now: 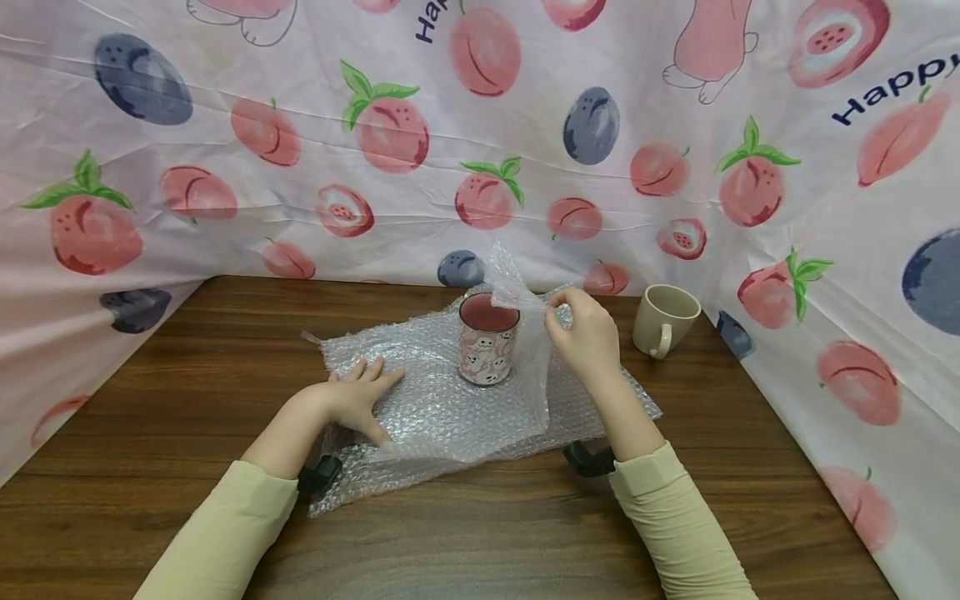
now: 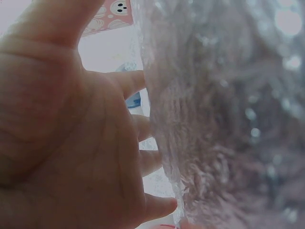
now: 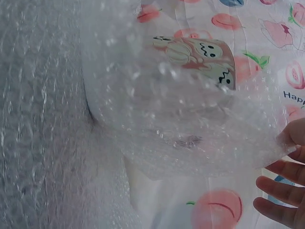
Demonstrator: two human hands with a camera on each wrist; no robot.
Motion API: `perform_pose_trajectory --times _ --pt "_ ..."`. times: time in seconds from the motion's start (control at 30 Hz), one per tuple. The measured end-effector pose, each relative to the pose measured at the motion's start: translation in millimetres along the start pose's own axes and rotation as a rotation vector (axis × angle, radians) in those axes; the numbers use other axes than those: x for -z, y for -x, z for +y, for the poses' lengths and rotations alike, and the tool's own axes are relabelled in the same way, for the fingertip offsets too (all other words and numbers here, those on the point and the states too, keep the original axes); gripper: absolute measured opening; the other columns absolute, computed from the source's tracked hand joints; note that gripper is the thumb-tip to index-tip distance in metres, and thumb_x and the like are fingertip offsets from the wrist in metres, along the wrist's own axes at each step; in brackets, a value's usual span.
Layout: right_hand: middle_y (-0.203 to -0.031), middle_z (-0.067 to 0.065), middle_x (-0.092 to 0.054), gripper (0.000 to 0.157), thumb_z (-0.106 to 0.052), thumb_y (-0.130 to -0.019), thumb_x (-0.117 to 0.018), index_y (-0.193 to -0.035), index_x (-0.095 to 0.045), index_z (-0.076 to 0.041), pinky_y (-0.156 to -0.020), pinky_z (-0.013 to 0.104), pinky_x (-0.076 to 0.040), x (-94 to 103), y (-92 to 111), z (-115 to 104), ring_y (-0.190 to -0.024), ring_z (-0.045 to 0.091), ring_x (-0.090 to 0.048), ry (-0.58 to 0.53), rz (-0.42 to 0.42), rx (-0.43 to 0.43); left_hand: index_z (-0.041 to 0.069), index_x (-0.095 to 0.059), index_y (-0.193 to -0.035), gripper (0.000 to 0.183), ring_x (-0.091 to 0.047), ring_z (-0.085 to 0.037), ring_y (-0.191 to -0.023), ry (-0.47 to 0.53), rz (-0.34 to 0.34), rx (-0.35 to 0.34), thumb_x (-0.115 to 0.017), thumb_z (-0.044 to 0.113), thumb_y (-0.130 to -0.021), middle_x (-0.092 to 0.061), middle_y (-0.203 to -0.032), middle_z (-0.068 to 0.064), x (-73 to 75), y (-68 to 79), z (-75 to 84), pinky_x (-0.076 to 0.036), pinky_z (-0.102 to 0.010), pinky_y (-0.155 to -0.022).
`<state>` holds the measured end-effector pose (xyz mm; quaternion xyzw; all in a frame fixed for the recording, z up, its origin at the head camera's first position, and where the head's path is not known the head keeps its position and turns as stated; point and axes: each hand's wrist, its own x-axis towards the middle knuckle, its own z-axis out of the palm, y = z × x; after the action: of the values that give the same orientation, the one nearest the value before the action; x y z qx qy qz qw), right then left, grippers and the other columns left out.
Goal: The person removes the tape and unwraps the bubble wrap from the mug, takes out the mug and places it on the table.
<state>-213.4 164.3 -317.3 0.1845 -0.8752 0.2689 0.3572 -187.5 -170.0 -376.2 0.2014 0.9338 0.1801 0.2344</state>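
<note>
A pink mug with white ghost faces (image 1: 486,357) stands upright on a spread sheet of bubble wrap (image 1: 435,417). My right hand (image 1: 588,333) pinches a raised corner of the wrap between thumb and fingers, just right of the mug's rim. In the right wrist view the lifted bubble wrap (image 3: 190,138) hangs in front of the ghost mug (image 3: 209,57) and partly veils it. With fingers spread, my left hand (image 1: 360,400) rests on the wrap's left part. Its fingertips touch the bubble wrap (image 2: 224,119) in the left wrist view.
A beige mug (image 1: 663,321) stands on the wooden table (image 1: 465,550) at the back right, close to the wrap. A fruit-patterned cloth (image 1: 300,200) hangs behind the table and along both sides. Dark wrist devices (image 1: 588,460) sit under the forearms.
</note>
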Motion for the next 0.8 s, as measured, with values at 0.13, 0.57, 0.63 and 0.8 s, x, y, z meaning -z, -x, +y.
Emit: perform_pose_trajectory --times 0.13,0.57,0.63,0.8 --pt "-0.096 0.012 -0.069 0.015 0.000 -0.080 -0.063 -0.094 -0.065 -0.003 -0.070 0.046 -0.049 3.4 -1 3 -0.087 0.032 -0.065 -0.003 -0.002 -0.012 0.005 -0.015 -0.153 0.114 0.009 -0.051 -0.137 0.002 -0.003 0.001 -0.082 0.046 -0.070 0.005 -0.153 -0.031 -0.2 -0.6 -1.0 0.004 -0.074 -0.098" --pt "-0.111 0.012 -0.061 0.043 0.021 -0.070 -0.048 -0.103 -0.060 -0.004 -0.068 0.045 -0.049 6.7 -3 24 -0.105 0.030 -0.057 -0.032 -0.003 0.114 0.005 -0.016 -0.153 0.114 0.009 -0.051 -0.137 -0.005 -0.001 -0.001 -0.082 0.046 -0.071 0.005 -0.153 -0.031 0.1 -1.0 -1.3 0.004 -0.075 -0.098" --pt "-0.109 0.012 -0.059 0.043 0.023 -0.068 -0.047 -0.099 -0.059 -0.004 -0.064 0.044 -0.048 6.9 -3 27 -0.102 0.031 -0.056 -0.030 -0.004 0.125 0.005 -0.016 -0.153 0.114 0.009 -0.051 -0.137 -0.006 -0.003 -0.001 -0.082 0.047 -0.071 0.005 -0.153 -0.031 0.0 -1.2 -1.4 0.004 -0.075 -0.098" --pt "-0.094 0.014 -0.052 0.039 0.025 -0.061 -0.044 -0.085 -0.055 -0.005 -0.064 0.043 -0.043 7.5 -3 35 -0.087 0.033 -0.050 -0.006 0.005 0.158 0.005 -0.016 -0.153 0.115 0.009 -0.052 -0.137 -0.010 -0.003 -0.001 -0.082 0.048 -0.070 0.005 -0.153 -0.031 -0.3 -1.6 -1.5 0.004 -0.075 -0.098"
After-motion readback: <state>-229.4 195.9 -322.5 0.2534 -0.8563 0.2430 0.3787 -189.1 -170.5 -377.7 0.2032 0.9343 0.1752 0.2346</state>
